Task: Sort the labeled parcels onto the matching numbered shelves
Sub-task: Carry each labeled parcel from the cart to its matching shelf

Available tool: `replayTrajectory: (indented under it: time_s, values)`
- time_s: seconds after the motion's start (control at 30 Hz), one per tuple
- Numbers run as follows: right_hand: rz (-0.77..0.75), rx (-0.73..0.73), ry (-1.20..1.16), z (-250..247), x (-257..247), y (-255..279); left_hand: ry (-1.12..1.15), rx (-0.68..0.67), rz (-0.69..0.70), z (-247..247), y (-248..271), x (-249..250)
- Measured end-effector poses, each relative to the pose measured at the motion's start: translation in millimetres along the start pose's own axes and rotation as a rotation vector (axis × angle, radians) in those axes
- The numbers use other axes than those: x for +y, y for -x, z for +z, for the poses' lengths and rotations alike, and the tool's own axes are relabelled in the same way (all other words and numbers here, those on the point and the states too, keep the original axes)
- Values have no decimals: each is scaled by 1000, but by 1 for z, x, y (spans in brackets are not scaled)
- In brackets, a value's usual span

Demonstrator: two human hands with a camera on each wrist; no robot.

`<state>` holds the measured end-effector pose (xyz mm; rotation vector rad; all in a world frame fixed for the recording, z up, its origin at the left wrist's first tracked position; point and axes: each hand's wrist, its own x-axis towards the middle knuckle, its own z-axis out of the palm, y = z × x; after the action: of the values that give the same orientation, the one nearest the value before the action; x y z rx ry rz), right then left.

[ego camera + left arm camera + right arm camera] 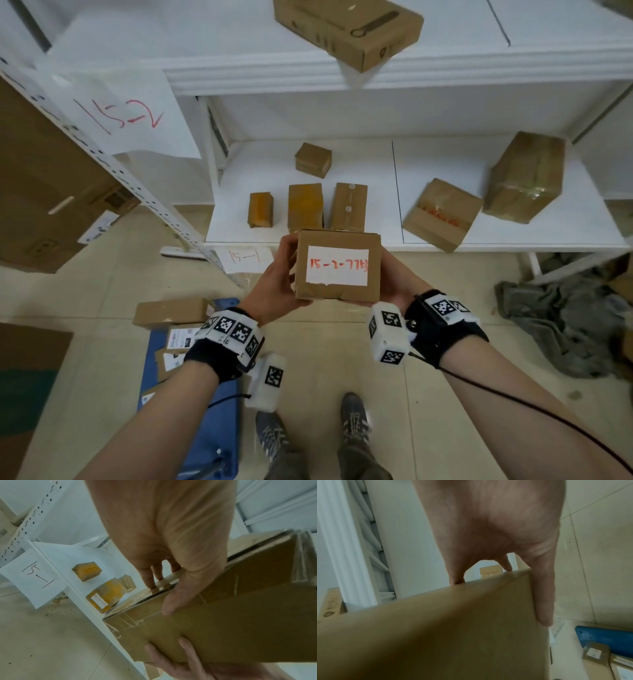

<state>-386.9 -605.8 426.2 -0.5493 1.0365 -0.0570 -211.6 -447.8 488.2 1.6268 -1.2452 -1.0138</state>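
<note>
A brown cardboard parcel [338, 265] with a white label handwritten in red is grasped from both sides by the left hand [274, 281] and right hand [394, 277], held above the floor before the white bottom shelf [370, 236] marked 15-1.

Both hands [274, 277] [394, 281] forward, fingers curled in a grip
</note>
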Motion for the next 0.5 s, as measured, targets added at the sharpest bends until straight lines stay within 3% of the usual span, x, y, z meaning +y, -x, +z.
replayTrajectory:
  time_s: [0.3, 0.5]
  values:
    - [-64, 16, -8, -3, 1, 28, -21, -27, 67, 5, 1, 15]
    - [-183, 85, 3, 12, -3, 56, -52, -74, 104, -5, -1, 29]
